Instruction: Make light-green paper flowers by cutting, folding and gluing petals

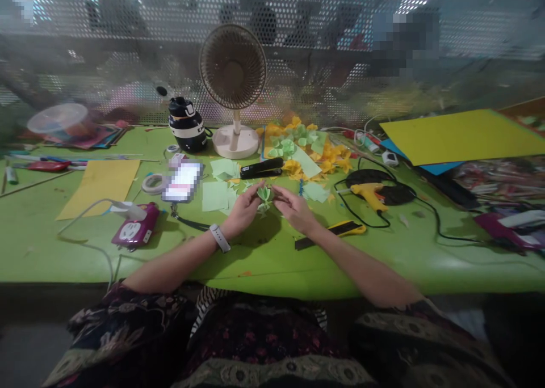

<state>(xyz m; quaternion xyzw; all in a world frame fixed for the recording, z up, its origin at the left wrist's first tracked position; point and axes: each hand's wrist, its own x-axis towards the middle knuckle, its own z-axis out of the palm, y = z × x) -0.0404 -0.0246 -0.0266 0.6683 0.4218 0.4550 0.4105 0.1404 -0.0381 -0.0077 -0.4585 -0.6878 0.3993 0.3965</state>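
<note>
A small light-green paper flower (264, 193) with folded petals is held up between my two hands, over the middle of the table. My left hand (246, 207) pinches it from the left side, with a pale watch band on the wrist. From the right, my right hand (294, 207) has its fingertips at the flower's edge; how firmly they grip is hard to see. Behind the hands lies a black stapler (261, 168). Green paper squares (215, 196) are left of my left hand. A yellow-and-black box cutter (347, 228) lies partly under my right forearm.
Yellow and green paper flowers (293, 141) are heaped at the back, beside a fan (236, 141) and a dark bottle (187, 130). A yellow glue gun (369, 194) with a looping cord lies right. Left are a phone (184, 182), tape roll (154, 183) and purple power strip (136, 229).
</note>
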